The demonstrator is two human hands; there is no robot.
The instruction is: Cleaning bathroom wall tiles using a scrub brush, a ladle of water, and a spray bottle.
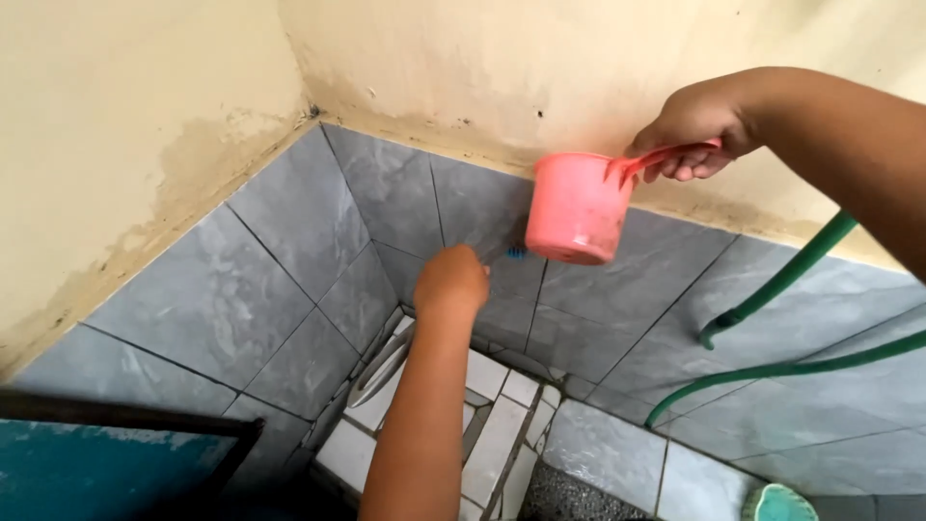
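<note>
Pink dipper [571, 207], contents hidden, hangs right of centre against the grey wall tiles [289, 241], right hand [696, 130] gripping its handle up top, while the left hand [450, 280] clenches a blue brush [516, 252] mid-frame.

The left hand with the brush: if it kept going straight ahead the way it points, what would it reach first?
Most likely the grey tiled wall. The left hand points its blue brush at it, just below the pink scoop; depth is hard to judge.
</note>
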